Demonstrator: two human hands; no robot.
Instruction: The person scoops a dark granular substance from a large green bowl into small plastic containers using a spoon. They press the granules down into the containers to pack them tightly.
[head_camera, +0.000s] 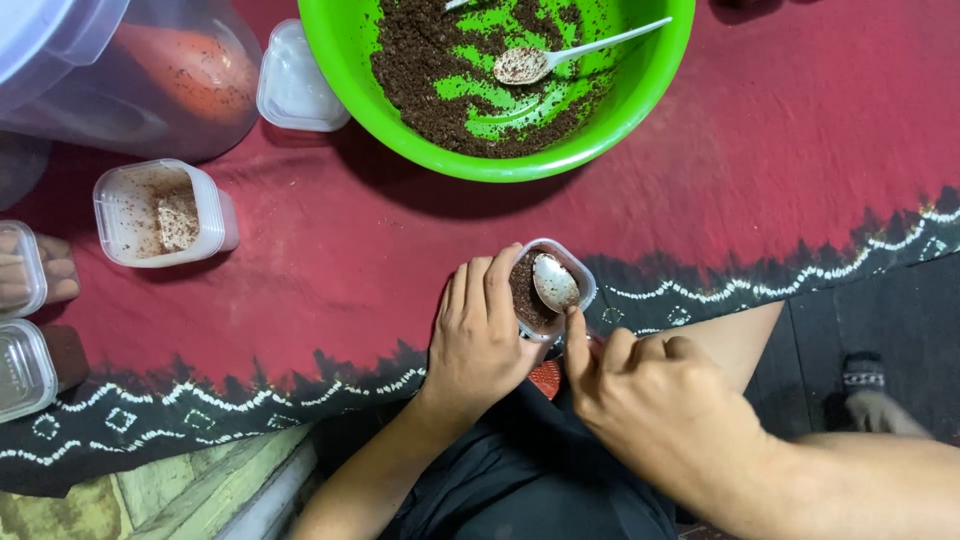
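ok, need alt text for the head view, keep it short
A person's left hand holds a small clear plastic cup of brown crumbs while the right hand presses a metal spoon into it. Beyond, on a red patterned cloth, sits a green plastic bowl of brown crumbs holding a white plastic spoon.

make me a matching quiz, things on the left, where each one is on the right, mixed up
Things:
1. green bowl
2. metal spoon
3. white spoon
4. left hand

Places:
A. lying in the green bowl
B. wrapped around the small tub
C. top of the picture, on the red cloth
D. inside the small tub, held by the right hand

Pairs: 1-C, 2-D, 3-A, 4-B
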